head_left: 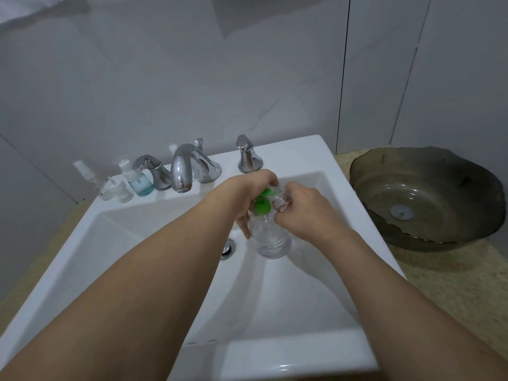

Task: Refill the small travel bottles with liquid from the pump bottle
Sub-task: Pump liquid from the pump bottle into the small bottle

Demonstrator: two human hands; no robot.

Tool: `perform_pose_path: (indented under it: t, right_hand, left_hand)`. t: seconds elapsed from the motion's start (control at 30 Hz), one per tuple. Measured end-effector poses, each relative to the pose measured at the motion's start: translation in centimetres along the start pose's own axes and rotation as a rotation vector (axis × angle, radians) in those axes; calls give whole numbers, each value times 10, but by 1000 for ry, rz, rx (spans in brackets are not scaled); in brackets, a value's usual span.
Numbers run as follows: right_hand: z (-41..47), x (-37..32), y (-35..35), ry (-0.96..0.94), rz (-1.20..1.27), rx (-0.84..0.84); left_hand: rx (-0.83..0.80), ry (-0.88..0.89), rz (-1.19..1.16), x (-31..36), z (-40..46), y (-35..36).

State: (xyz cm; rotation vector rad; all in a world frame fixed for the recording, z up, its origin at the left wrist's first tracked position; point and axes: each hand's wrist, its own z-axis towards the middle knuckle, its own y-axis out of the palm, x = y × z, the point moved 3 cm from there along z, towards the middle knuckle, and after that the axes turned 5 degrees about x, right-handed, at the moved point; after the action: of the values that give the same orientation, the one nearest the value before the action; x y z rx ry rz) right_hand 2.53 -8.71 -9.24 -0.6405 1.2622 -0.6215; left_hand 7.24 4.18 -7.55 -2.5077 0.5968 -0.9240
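Observation:
Over the white sink basin (275, 298) a clear pump bottle (270, 240) with a green pump head (263, 204) is held upright. My left hand (247, 196) grips its neck and pump, fingers curled over the top. My right hand (302, 213) holds a small clear travel bottle (283, 200) tilted against the green nozzle. On the sink's back left ledge stand a small bottle with blue liquid (140, 180), a clear spray bottle (94, 180) and a small white-capped bottle (121, 191).
A chrome faucet (184, 169) with two handles (152, 170) (247, 155) runs along the back rim. The drain (228, 247) lies just left of the pump bottle. A dark glass vessel basin (423, 196) sits on the beige counter at right.

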Motion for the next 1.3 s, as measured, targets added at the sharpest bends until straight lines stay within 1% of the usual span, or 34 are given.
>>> perform_pose_path:
  t: [0.1,0.27,0.47,0.57,0.77,0.87,1.0,1.1,1.2,1.3]
  right_hand:
    - [0,1,0,21,-7,-7]
    - [0,3,6,35,-88,-68]
    - [1,5,7,60,-81,-77]
    - [1,4,7,57,-48,-81]
    - [1,1,2,31,41,-28]
    - [1,0,1,28,44,-20]
    - [1,0,0,29,29,-28]
    - [2,1,1,43,10,-33]
    - [2,4,5,54,-39,-73]
    - [2,6,6,67,-29,-93]
  left_hand:
    - [61,26,26,0,-1,3]
    - [186,66,32,-4,4,9]
    - [202,75,32,-4,5,12]
    - [183,75,40,-6,4,10]
    - [-1,9,-41,-4,1,-1]
    - [-29,6,-37,-2,-1,-2]
    - [22,25,0,-1,-5,0]
    - [108,63,53,2,-4,3]
    - [190,90,90,0,0,9]
    - [225,98,95,-2,-1,13]
